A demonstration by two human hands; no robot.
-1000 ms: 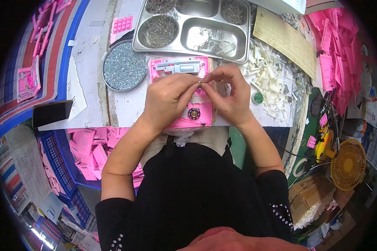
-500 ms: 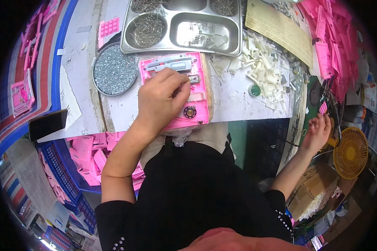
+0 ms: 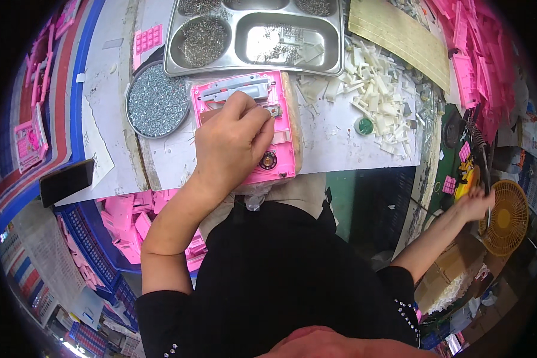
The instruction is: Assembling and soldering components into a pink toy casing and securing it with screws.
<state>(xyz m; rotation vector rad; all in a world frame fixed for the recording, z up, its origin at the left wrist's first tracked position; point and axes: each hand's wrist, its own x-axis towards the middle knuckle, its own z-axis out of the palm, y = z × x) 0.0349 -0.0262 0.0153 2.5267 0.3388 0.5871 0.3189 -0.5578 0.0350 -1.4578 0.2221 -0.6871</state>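
Note:
My left hand (image 3: 230, 140) rests over an open pink plastic casing (image 3: 283, 173), its fingers curled and pinched together. Whatever lies between the fingertips is hidden. Inside the casing are a grey-blue plastic strip (image 3: 235, 90), a small metal part (image 3: 274, 111) beside my fingertips, and a round black speaker-like piece (image 3: 268, 159). Far off to the right, my right hand (image 3: 476, 204) is beside a yellow object (image 3: 464, 182) and a thin dark rod, in front of the yellow fan; its fingers are blurred. Two small pink keypads (image 3: 449, 184) lie near it.
A steel compartment tray (image 3: 238, 68) with small metal parts sits beyond the casing. To its left is a round dish of screws (image 3: 158, 100); white plastic pieces (image 3: 379, 95) spread to its right. Pink casings pile up at far right. A yellow fan (image 3: 503, 218) stands at right.
My right hand has moved right and downward, away from the upper pink keypad toward the fan. A second keypad and the yellow object now show more clearly. My left hand stays on the casing.

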